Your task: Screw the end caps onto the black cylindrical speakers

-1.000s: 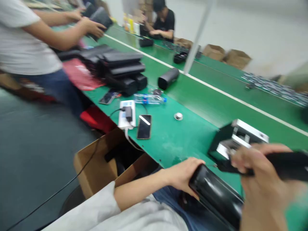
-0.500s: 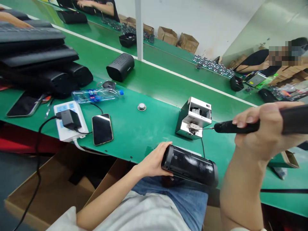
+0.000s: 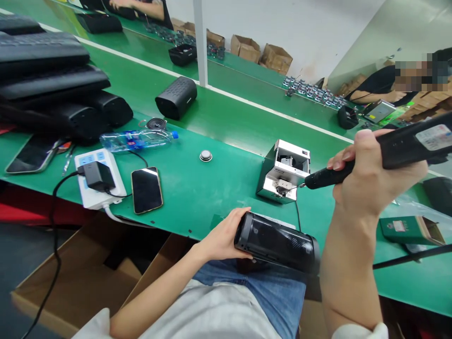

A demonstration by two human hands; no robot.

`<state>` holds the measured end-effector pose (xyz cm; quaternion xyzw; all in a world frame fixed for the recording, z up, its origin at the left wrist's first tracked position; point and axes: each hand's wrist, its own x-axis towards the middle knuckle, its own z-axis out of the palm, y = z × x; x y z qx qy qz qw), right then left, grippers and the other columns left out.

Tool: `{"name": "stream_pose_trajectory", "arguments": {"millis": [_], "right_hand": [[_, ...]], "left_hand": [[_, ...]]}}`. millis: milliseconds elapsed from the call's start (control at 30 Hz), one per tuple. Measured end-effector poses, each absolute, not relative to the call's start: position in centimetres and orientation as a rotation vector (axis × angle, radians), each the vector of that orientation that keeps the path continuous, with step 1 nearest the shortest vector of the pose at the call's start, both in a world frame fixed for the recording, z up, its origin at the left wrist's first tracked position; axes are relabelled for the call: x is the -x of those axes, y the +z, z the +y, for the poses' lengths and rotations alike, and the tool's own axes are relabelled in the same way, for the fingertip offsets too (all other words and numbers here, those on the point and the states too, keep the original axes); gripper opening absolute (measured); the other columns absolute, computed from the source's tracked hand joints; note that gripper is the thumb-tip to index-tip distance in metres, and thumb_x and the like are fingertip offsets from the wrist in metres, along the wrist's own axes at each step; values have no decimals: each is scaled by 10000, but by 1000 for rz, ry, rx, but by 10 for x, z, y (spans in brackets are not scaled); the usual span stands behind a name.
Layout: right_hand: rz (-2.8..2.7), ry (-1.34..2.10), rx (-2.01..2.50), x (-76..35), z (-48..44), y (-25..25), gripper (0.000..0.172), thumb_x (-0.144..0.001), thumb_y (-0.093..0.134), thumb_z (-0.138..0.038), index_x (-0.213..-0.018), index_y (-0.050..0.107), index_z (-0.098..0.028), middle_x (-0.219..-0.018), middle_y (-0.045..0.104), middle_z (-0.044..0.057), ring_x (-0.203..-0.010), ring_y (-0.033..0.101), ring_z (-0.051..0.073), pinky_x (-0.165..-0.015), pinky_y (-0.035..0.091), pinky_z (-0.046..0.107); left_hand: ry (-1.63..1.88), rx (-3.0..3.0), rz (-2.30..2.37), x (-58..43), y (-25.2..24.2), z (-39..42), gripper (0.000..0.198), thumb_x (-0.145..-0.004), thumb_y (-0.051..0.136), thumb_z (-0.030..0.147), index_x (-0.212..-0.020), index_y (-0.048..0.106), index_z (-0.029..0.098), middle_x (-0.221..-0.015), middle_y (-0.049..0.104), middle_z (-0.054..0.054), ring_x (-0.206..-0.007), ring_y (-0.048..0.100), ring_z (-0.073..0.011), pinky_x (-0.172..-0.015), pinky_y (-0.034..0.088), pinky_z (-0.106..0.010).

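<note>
My left hand (image 3: pixel 226 238) is closed around the left end of a black speaker (image 3: pixel 277 242), which is tilted above my lap at the table edge. In my right hand (image 3: pixel 370 174) I grip a black electric screwdriver (image 3: pixel 406 146), held nearly level with its bit pointing left. The bit's tip reaches the front of a small silver and black screw feeder (image 3: pixel 284 172) standing on the green table. Whether a screw sits on the tip is too small to tell.
Left on the green table (image 3: pixel 226 183) are a phone (image 3: pixel 147 189), a white power strip (image 3: pixel 100 179), a plastic bottle (image 3: pixel 137 140) and stacked black speaker housings (image 3: pixel 52 84). A round silver part (image 3: pixel 205 156) lies mid-table. A green box (image 3: pixel 406 230) stands right. Co-workers sit across.
My right hand and the screwdriver have shifted left, the bit moving further in at the screw feeder. The left hand still holds the speaker, almost unmoved.
</note>
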<state>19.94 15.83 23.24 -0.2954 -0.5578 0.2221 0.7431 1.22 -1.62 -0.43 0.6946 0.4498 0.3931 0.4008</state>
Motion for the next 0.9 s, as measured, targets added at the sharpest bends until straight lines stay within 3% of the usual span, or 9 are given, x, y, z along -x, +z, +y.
{"name": "stream_pose_trajectory", "arguments": {"millis": [200, 333, 400, 533, 900], "right_hand": [[-1397, 578, 551, -205, 167, 232, 123, -827, 795, -107, -811, 714, -199, -579, 595, -48, -412, 558, 170, -406, 450, 310], [-1703, 882, 268, -212, 177, 232, 241, -792, 848, -79, -951, 750, -232, -734, 725, -21, -565, 717, 220, -537, 611, 356], [-1667, 853, 260, -210, 180, 230, 232, -801, 803, -72, -948, 741, -240, -690, 696, -44, -503, 673, 204, -479, 582, 342], [-1361, 548, 459, -199, 178, 223, 121, -793, 726, -104, -815, 697, -219, -534, 528, -89, -346, 456, 142, -324, 371, 291], [-1292, 469, 528, -198, 160, 223, 106, -768, 676, -117, -794, 648, -215, -531, 516, -77, -379, 469, 158, -343, 397, 312]], "left_hand": [[983, -1748, 1138, -12, -3, -16, 1351, -754, 1125, 487, -1790, 282, 278, -1731, 501, -230, -1624, 537, -463, -1367, 477, -658], [1000, -1765, 1135, -12, -2, -16, 1344, -778, 1109, 525, -1792, 258, 288, -1731, 496, -230, -1611, 547, -460, -1351, 493, -665], [1003, -1774, 1138, -12, -2, -16, 1337, -788, 1101, 540, -1792, 256, 284, -1731, 494, -234, -1615, 543, -464, -1351, 490, -674], [988, -1770, 1143, -12, -2, -16, 1325, -782, 1104, 516, -1790, 279, 276, -1731, 502, -237, -1624, 537, -478, -1362, 475, -689], [998, -1774, 1130, -13, -3, -15, 1358, -753, 1116, 542, -1797, 289, 278, -1725, 513, -237, -1618, 543, -483, -1364, 470, -692]]}}
